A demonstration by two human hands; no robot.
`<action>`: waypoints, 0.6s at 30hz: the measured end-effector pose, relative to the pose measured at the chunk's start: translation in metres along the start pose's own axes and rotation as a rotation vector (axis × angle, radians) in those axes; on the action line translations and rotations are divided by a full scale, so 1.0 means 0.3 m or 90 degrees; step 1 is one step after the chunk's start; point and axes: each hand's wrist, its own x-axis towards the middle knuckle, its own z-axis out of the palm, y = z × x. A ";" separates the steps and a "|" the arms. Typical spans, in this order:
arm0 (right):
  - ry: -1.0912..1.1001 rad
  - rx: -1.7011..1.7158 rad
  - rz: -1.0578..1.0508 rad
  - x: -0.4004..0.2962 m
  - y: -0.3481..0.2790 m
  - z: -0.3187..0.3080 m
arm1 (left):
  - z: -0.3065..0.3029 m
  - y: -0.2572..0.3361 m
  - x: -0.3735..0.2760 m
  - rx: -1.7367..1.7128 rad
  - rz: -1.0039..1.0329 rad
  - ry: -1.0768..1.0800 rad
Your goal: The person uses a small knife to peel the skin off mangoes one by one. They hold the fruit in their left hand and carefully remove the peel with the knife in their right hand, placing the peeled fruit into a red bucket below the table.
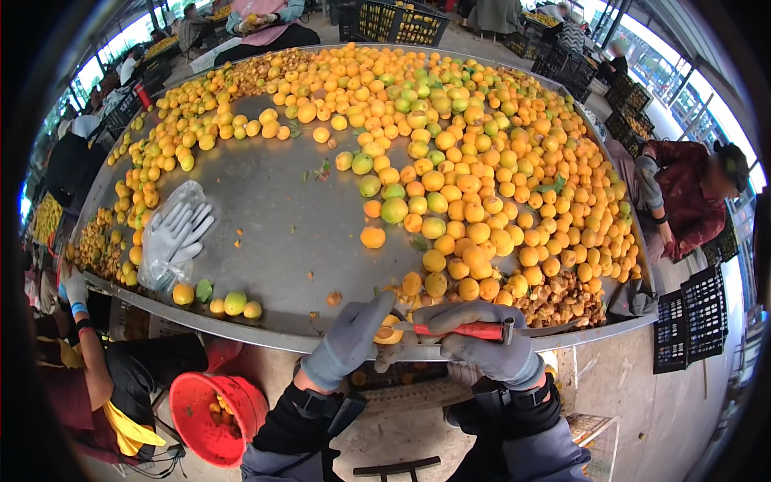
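At the near edge of the metal table (265, 181), my left hand (349, 342), in a grey glove, grips a cut apricot (387, 335) by its side. My right hand (494, 343), gloved alike, is wrapped around the red handle of a small knife (473, 330). The knife's blade points left and meets the apricot; its tip is hard to make out. Whole yellow, orange and some green apricots (476, 211) are heaped just beyond my hands. To the right of my right hand lies a pile of brown pits (563, 295).
A bag with white gloves (174, 235) rests on the table's left side. Below left stands a red bucket (220, 416) with some fruit inside. Co-workers sit at the left, at the right (686, 193) and across the table. Black crates (689, 319) stand on the floor at right.
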 end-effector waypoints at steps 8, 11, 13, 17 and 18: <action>0.058 -0.069 -0.064 0.012 -0.006 0.055 | -0.023 0.086 0.067 -0.412 -0.423 -0.006; 0.077 -0.113 -0.103 0.008 0.001 0.060 | -0.022 0.136 0.094 -0.470 -0.446 0.038; 0.103 -0.121 -0.127 0.007 0.007 0.068 | -0.006 0.144 0.100 -0.447 -0.430 0.082; 0.145 -0.121 -0.105 0.008 0.005 0.100 | 0.043 0.088 0.066 -0.342 -0.358 0.122; 0.151 -0.126 -0.099 0.009 0.001 0.105 | 0.046 0.072 0.052 -0.305 -0.341 0.103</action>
